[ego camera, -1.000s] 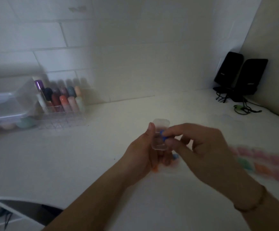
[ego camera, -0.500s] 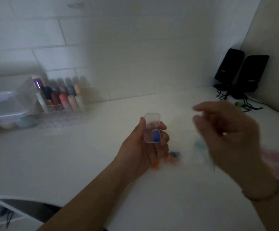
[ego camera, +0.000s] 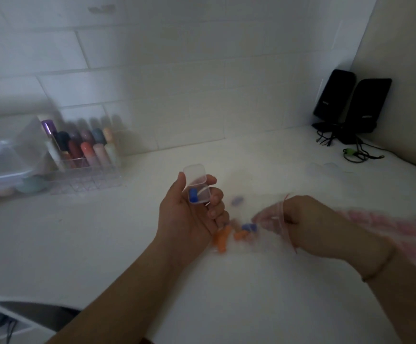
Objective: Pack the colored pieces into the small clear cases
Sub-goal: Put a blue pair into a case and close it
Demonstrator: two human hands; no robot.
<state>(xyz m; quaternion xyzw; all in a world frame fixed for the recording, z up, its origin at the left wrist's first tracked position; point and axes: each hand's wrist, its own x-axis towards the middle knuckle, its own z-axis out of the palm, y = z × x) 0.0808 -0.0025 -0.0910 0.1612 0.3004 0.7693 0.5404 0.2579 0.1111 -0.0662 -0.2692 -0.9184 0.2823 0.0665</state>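
A small clear case (ego camera: 198, 188) of thin, glossy plastic sits in the upturned left hand (ego camera: 189, 217), its hinged lid standing open above the rounded rectangular tray; the thumb and curled fingers grip it from either side, held above the white counter (ego camera: 102, 244). Inside the tray lies one blue piece (ego camera: 192, 194), short and rounded, its exact form hard to read through the glare on the plastic. Just beside and below that hand, loose pieces rest on the counter: two orange pieces (ego camera: 223, 238), soft-edged and blurred, one partly hidden behind the fingers, and a blue piece (ego camera: 248, 227) a little to the right. A pale purple blur (ego camera: 237, 201) lies beyond them, too smeared to identify. The right hand (ego camera: 313, 227) is low over the counter near the loose pieces, back turned to the camera, and its fingers (ego camera: 264, 219) dissolve into motion blur, so I cannot tell whether they are curled on anything or relaxed; a thin bracelet (ego camera: 380, 265) circles the wrist. Right of that hand a pink streak (ego camera: 400, 227) runs along the counter, blurred past recognition. Farther out on the left, a clear gridded organiser (ego camera: 88, 177) holds upright matte tubes (ego camera: 88, 148) in reds, pinks, purple and pale green, next to a lidded translucent box (ego camera: 1, 165) cut off by the frame edge. In the far right corner two black glossy speakers (ego camera: 351, 105) stand against the tiled wall (ego camera: 177, 70) with tangled cables (ego camera: 351, 152) at their feet.
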